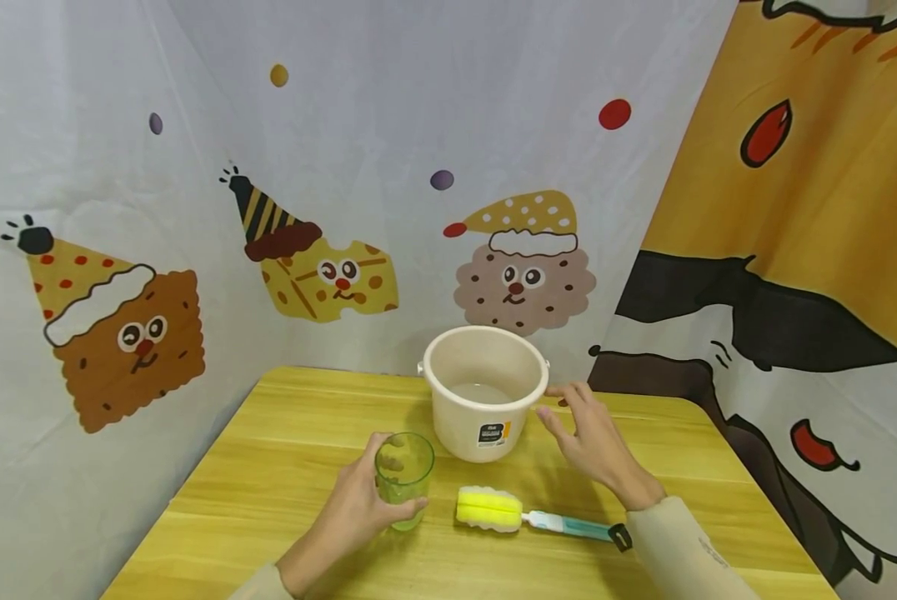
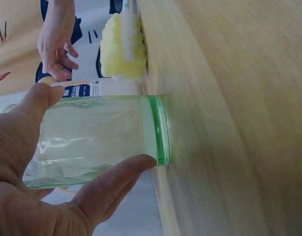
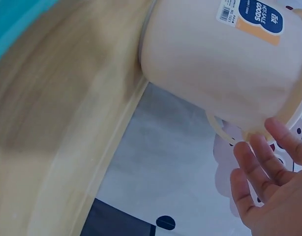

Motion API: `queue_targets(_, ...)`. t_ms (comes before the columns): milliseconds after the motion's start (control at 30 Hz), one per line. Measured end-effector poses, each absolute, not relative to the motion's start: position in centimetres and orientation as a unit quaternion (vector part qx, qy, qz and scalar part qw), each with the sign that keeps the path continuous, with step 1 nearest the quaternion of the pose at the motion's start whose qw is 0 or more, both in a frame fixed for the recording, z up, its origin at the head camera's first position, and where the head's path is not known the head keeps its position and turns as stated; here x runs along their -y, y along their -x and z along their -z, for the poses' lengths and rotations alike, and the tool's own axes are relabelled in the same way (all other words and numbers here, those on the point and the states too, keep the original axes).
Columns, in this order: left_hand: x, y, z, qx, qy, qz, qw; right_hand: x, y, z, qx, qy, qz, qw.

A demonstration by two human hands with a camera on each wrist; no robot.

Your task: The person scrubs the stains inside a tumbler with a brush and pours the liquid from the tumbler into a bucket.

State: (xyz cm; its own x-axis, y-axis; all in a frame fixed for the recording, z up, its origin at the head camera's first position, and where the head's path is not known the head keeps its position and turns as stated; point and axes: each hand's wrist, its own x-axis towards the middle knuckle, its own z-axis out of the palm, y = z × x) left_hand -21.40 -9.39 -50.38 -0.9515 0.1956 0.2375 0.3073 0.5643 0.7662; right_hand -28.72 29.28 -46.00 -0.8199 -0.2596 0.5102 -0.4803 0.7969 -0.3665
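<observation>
A clear green drinking glass stands upright in front of the bucket, its base at the tabletop in the left wrist view. My left hand grips it from the left, thumb and fingers round its sides. The cream plastic bucket with a label stands at the back middle of the table. At its right rim is my right hand, fingers spread and loosely bent, fingertips close to the rim in the right wrist view. Between the hands lies a sponge brush with a yellow head and a teal and white handle.
All of this is on a yellow wood-grain table. Behind it hangs a white cloth printed with cartoon food, and an orange cartoon print is at the right. The brush handle points toward the right sleeve.
</observation>
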Motion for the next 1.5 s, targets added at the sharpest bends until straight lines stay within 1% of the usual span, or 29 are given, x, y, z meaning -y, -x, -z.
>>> queue_targets(233,9.5,21.5,50.3,0.879,0.145,0.45,0.066,-29.0,29.6,45.0,0.919,-0.188,-0.247,0.243)
queue_targets(633,9.4,21.6,50.7,0.879,0.151,0.447,0.067,-28.5,30.9,43.9,0.921,-0.189,-0.228,0.253)
queue_targets(767,9.4,21.5,50.8,0.882,0.15,0.442,0.07,-28.2,31.6,43.4,0.928,-0.191,-0.216,0.236)
queue_targets(1167,9.4,21.7,50.9,0.881,0.145,0.445,0.073,-26.8,33.0,41.9,0.948,-0.207,-0.175,0.164)
queue_targets(1267,9.4,21.8,50.9,0.882,0.142,0.444,0.074,-26.5,33.5,41.5,0.951,-0.212,-0.163,0.155)
queue_targets(1500,9.4,21.8,50.9,0.881,0.146,0.444,0.074,-26.0,34.4,40.5,0.962,-0.196,-0.148,0.123)
